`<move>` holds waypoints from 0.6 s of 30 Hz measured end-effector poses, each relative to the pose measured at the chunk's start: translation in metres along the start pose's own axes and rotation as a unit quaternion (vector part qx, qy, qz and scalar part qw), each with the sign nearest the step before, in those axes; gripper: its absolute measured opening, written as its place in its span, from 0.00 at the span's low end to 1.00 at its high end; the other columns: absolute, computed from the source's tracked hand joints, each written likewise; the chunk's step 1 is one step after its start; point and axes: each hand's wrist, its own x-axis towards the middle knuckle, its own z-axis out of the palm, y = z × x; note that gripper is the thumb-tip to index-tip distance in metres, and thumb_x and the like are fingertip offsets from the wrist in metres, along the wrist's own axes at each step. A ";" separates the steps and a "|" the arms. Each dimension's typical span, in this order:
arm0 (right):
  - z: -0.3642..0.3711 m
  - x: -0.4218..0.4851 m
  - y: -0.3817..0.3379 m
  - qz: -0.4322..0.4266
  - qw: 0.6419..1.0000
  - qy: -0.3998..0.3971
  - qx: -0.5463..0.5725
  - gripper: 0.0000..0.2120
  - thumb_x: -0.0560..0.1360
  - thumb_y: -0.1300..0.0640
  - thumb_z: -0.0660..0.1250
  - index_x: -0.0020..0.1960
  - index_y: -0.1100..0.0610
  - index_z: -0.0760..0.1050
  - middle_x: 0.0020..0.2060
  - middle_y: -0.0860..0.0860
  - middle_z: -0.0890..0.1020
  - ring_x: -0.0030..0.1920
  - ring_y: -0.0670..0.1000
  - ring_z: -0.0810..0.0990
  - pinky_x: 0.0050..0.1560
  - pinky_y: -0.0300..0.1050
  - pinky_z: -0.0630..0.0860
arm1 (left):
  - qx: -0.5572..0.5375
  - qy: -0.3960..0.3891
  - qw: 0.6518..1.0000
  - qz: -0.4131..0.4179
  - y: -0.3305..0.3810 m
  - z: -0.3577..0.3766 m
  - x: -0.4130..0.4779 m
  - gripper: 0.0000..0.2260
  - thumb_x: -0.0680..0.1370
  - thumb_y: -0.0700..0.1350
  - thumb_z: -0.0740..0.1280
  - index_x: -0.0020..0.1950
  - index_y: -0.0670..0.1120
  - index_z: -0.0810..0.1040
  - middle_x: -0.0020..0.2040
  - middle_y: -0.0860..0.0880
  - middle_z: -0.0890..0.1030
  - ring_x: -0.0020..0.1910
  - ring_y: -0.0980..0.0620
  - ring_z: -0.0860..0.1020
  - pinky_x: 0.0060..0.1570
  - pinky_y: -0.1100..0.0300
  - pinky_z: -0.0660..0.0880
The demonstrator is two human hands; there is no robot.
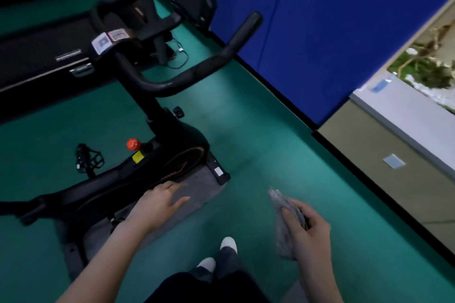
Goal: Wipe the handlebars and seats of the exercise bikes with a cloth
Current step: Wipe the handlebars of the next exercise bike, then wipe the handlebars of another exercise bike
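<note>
A black exercise bike (170, 140) stands at the left on a grey mat (197, 194). Its curved black handlebar (209, 66) rises toward the upper middle, with stickers (110, 40) on the stem. No seat is in view. My right hand (307, 231) grips a crumpled grey cloth (283, 219) low at the right, well below and to the right of the handlebar. My left hand (160, 204) hovers with its fingers spread beside the bike's frame, holding nothing.
A red knob (133, 144) and a pedal (88, 158) sit on the bike. Treadmills (49, 56) stand behind it at upper left. A blue wall panel (320, 19) and a black skirting run diagonally at the right. Green floor lies between. My shoes (221, 253) are below.
</note>
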 end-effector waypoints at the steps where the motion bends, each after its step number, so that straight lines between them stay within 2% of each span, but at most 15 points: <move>1: 0.001 0.009 -0.002 -0.007 1.000 -0.016 0.000 0.16 0.71 0.71 0.69 0.38 0.50 0.81 0.34 0.42 0.85 0.35 0.38 0.80 0.37 0.28 0.75 | -0.019 0.004 1.000 -0.008 0.003 -0.001 0.003 0.24 0.80 0.60 0.56 0.73 0.51 0.64 0.71 0.53 0.68 0.68 0.51 0.69 0.66 0.58 0.66; 6: -0.010 0.061 -0.009 -0.036 0.997 -0.070 -0.009 0.14 0.71 0.71 0.68 0.42 0.52 0.81 0.37 0.44 0.85 0.37 0.40 0.81 0.39 0.30 0.76 | -0.074 0.042 0.996 -0.018 0.025 -0.011 0.022 0.25 0.79 0.60 0.57 0.73 0.51 0.64 0.70 0.53 0.68 0.67 0.53 0.70 0.65 0.61 0.67; 10: -0.016 0.100 -0.016 -0.033 0.997 -0.073 -0.001 0.15 0.71 0.73 0.67 0.42 0.54 0.80 0.36 0.45 0.85 0.35 0.37 0.81 0.37 0.27 0.75 | -0.098 0.096 0.991 -0.002 0.041 -0.030 0.035 0.24 0.78 0.60 0.58 0.72 0.52 0.66 0.68 0.55 0.71 0.65 0.55 0.71 0.64 0.59 0.69; 13: -0.016 0.122 -0.021 -0.034 0.997 -0.067 0.001 0.11 0.71 0.74 0.67 0.44 0.59 0.80 0.33 0.41 0.84 0.33 0.36 0.80 0.35 0.26 0.74 | -0.104 0.141 0.984 0.007 0.043 -0.051 0.036 0.24 0.78 0.60 0.59 0.72 0.53 0.67 0.66 0.57 0.72 0.63 0.55 0.73 0.61 0.58 0.71; 15: -0.011 0.131 -0.024 -0.030 0.998 -0.062 -0.004 0.09 0.72 0.73 0.67 0.46 0.62 0.80 0.32 0.43 0.84 0.32 0.36 0.80 0.34 0.26 0.74 | -0.099 0.166 0.981 0.012 0.040 -0.065 0.035 0.24 0.78 0.60 0.58 0.72 0.53 0.66 0.65 0.57 0.72 0.63 0.55 0.73 0.60 0.59 0.72; 18: 0.007 0.135 -0.029 -0.029 0.998 -0.061 -0.003 0.13 0.72 0.73 0.67 0.42 0.56 0.81 0.35 0.45 0.84 0.32 0.37 0.80 0.33 0.26 0.74 | -0.093 0.208 0.973 0.034 0.032 -0.086 0.037 0.24 0.78 0.59 0.60 0.72 0.52 0.67 0.65 0.55 0.73 0.63 0.54 0.73 0.61 0.59 0.71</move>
